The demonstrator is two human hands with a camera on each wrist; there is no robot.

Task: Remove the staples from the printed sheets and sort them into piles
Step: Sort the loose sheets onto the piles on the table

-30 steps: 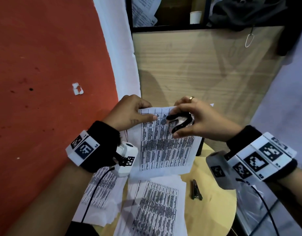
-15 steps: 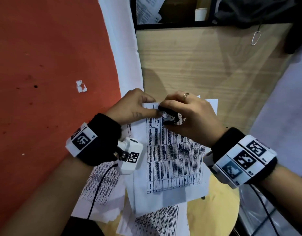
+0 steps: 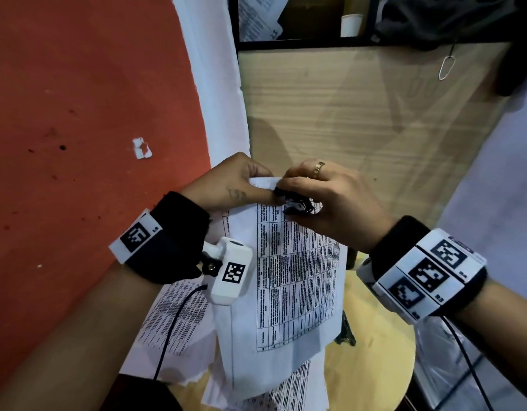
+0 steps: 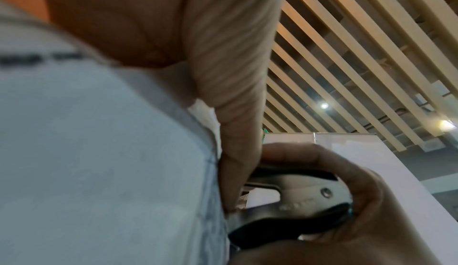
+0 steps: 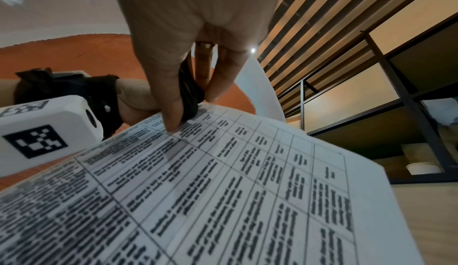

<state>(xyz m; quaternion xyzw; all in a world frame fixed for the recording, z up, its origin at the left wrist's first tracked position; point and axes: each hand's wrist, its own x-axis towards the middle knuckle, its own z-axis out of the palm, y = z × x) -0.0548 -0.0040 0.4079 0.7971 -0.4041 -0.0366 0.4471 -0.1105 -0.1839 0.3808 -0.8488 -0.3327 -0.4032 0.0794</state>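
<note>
A stapled set of printed sheets (image 3: 297, 277) with a black table hangs in the air above the round wooden table (image 3: 372, 366). My left hand (image 3: 235, 185) pinches its top left corner between thumb and fingers. My right hand (image 3: 318, 197) grips a black and silver staple remover (image 3: 294, 203), pressed onto that same corner right beside my left thumb. In the left wrist view the staple remover (image 4: 297, 198) bites the edge of the sheets (image 4: 104, 161). The right wrist view shows the remover (image 5: 189, 93) held between thumb and fingers above the page (image 5: 223, 191). The staple itself is hidden.
More printed sheets lie on the table below, one pile at the left (image 3: 176, 318) and one at the front (image 3: 289, 393). A small dark tool (image 3: 346, 330) lies on the table at the right. A red wall (image 3: 78, 114) stands left, a wooden panel (image 3: 360, 114) behind.
My right hand brought the staple remover from the middle of the page up to the top left corner, against my left thumb. The sheets were lifted and now hang more upright.
</note>
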